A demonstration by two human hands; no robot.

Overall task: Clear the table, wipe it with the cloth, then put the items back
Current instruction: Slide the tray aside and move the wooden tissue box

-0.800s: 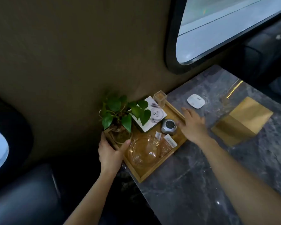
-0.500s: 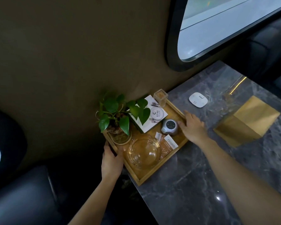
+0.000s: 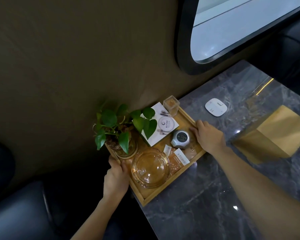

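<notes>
A wooden tray sits at the left end of the grey marble table, against the wall. It carries a green potted plant, a glass ashtray, a white booklet, a small round silver device, orange packets and a clear box. My left hand grips the tray's left rim below the plant. My right hand grips the tray's right rim beside the silver device.
A white rounded pad lies on the table behind the tray. A gold box stands to the right. A dark seat is at lower left, and a window is in the wall above the table.
My left hand slid down from the plant pot to the tray's left rim. My right hand settled onto the right rim and closed on it.
</notes>
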